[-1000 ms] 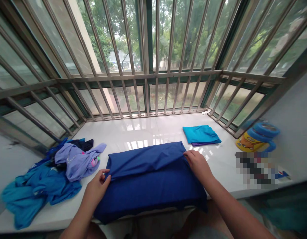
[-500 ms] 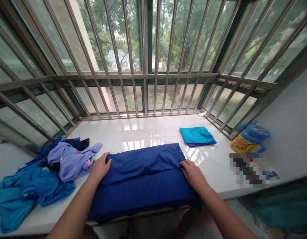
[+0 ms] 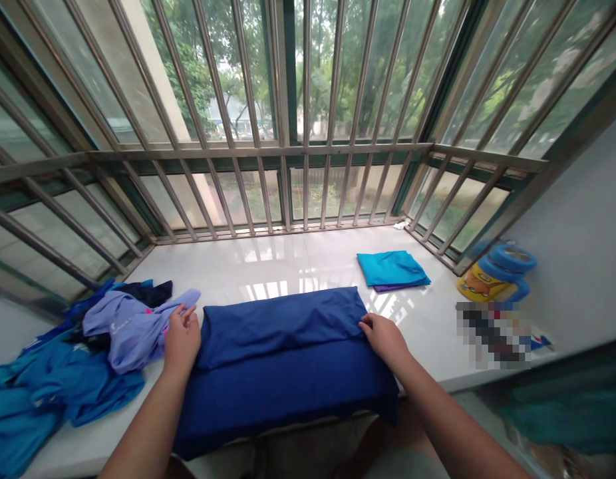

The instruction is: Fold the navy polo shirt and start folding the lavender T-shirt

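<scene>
A dark blue cloth (image 3: 288,359), folded once lengthwise, lies flat at the windowsill's (image 3: 288,259) near edge, its front hanging over.

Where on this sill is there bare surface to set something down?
Bare white sill runs between the window bars and the dark blue garment, left of the folded teal stack. The left end is crowded with a clothes pile; the right end holds a yellow container.

On the white sill (image 3: 288,263): heaped blue and lilac clothes (image 3: 88,346) far left, folded teal cloth (image 3: 392,269) right, yellow blue-lidded jar (image 3: 495,279) beyond.
</scene>
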`<state>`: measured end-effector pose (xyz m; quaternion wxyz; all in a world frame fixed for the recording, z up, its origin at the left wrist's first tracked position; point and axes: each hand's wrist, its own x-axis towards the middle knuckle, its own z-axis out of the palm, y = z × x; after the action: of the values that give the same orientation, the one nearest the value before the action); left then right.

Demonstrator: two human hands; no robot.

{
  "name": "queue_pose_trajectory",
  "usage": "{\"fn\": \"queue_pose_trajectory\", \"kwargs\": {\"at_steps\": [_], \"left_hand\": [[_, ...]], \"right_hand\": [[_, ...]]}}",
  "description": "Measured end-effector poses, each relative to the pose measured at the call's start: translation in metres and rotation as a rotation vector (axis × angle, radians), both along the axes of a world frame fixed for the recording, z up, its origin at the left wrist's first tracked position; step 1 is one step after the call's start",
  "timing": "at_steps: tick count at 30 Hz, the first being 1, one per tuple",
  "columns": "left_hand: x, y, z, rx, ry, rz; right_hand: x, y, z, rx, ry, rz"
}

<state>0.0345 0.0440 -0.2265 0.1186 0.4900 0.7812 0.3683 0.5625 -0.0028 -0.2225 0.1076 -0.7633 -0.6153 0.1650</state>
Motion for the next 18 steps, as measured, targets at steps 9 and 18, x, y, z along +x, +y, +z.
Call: {"fn": "queue_pose_trajectory", "kwargs": {"at_steps": [9,18], "left_hand": [[-0.026,-0.103,-0.005,-0.212,-0.015,-0.05],[-0.034,-0.239,-0.075,-0.312,-0.149,0.052]], "right_hand": [[0.017,-0.039,0.003,-0.019,-0.033,0.02],[0.032,-0.141,-0.049,0.045,-0.056,-0.049]]}}
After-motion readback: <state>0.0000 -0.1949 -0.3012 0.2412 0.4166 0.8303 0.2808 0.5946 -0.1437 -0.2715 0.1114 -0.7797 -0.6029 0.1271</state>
